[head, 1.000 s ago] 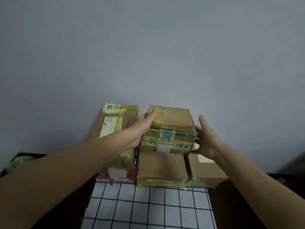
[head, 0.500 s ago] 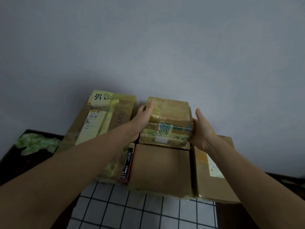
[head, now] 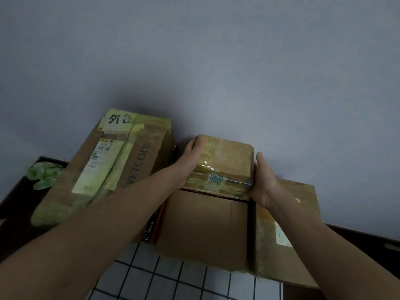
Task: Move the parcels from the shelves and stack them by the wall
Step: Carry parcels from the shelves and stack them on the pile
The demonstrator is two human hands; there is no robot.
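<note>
A small brown parcel (head: 227,161) wrapped in yellowish tape sits on top of a plain brown box (head: 203,224), close to the grey wall (head: 216,61). My left hand (head: 190,156) grips its left side with the thumb over the top edge. My right hand (head: 264,180) holds its right side, thumb pointing up; its fingers are hidden behind the parcel. A large taped box (head: 108,169) with a white label lies to the left. Another brown box (head: 303,213) lies to the right, partly under my right forearm.
A black-and-red carton (head: 154,228) shows in the gap between the large box and the plain box. A white cloth with a dark grid (head: 173,278) lies in front of the stack. A green leafy thing (head: 43,176) rests on the dark surface (head: 13,202) at the left.
The view has come closer and tilted down over the stack. Both hands have kept hold of the small parcel, which has sunk onto the plain brown box near the wall.
</note>
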